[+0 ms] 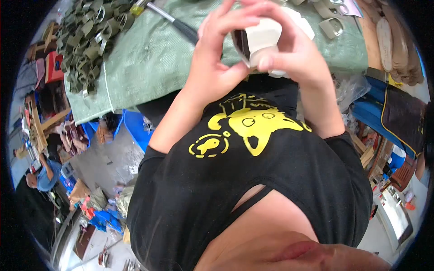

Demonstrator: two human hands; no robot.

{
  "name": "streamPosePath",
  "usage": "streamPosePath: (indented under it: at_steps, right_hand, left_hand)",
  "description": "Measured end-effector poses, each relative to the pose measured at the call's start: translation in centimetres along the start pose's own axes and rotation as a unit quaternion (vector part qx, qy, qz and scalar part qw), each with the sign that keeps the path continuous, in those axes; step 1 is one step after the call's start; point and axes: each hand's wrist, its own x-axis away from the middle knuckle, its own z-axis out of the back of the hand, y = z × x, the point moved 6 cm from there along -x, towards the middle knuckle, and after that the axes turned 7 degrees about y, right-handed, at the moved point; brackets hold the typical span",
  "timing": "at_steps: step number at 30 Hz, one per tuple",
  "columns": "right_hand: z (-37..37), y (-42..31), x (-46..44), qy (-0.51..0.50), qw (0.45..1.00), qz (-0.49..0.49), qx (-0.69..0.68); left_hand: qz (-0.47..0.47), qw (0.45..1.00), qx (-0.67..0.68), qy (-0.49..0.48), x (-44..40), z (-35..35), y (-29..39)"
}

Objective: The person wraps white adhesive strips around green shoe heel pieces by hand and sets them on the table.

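My left hand [219, 47] and my right hand [298, 52] come together above the near edge of the table, both curled around a white curved piece [264, 34]. One side of the piece is dark, with a thin shiny edge; its exact kind cannot be made out. My fingers cover part of it. Another white piece [302, 21] shows behind my right hand. Beside my left hand lies a tool with a metal shaft and black grip [181, 29]. Under both hands spreads a green woven sheet [149, 58].
A heap of olive webbing loops with metal parts [90, 36] lies at the left of the sheet. Pale straps with buckles [332, 27] lie at the upper right, near brown strap bundles [400, 45]. A person in blue [47, 176] is farther off at the left.
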Motion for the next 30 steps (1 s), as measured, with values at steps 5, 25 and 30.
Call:
streamPosePath:
  at_steps: [5,25,30]
  right_hand:
    - [2.5,-0.4,0.3,0.054,0.986,-0.014,0.159]
    - [16.8,-9.2,-7.5,0.317,0.584,0.246,0.705]
    - [11.2,-7.5,-6.6,0.114,0.691,0.266,0.663]
  left_hand:
    - [-0.007,0.974,-0.226,-0.018,-0.6,-0.5,0.0]
    - [-0.091,0.736,-0.665,-0.089,-15.9,-1.1,-8.9]
    - [-0.193,0.753,-0.616,-0.126,-20.1,-1.5,-13.3]
